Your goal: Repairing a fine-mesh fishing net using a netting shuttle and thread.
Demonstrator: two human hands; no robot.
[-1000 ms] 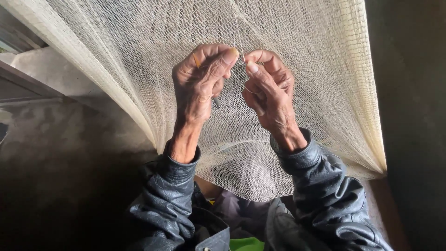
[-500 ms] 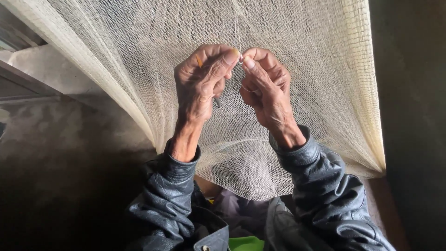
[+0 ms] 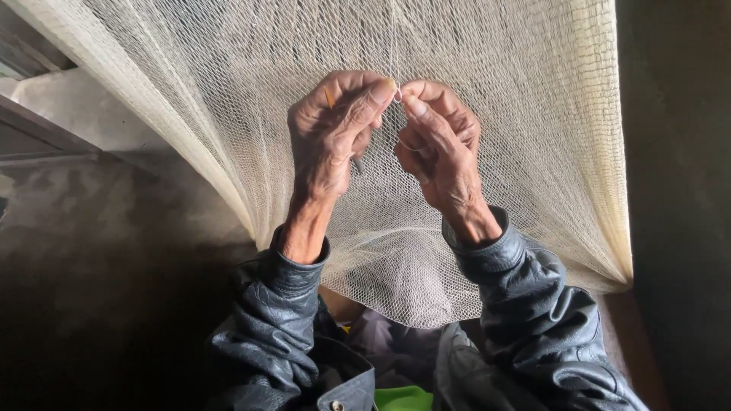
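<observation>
I see two hands at frame centre: left hand (image 3: pixel 335 137) and right hand (image 3: pixel 438 148), fingertips together, pinching one thread (image 3: pixel 397 95) of one net (image 3: pixel 495 91) across the upper frame.

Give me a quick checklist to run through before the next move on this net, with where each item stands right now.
1. Left hand pinching the thread: ok.
2. Right hand fingertips meeting the left's at the thread: ok.
3. Net hanging spread in front of both hands: ok.
4. Thin orange tool tucked in left hand: ok, mostly hidden.
5. Knot formed: cannot tell.
</observation>
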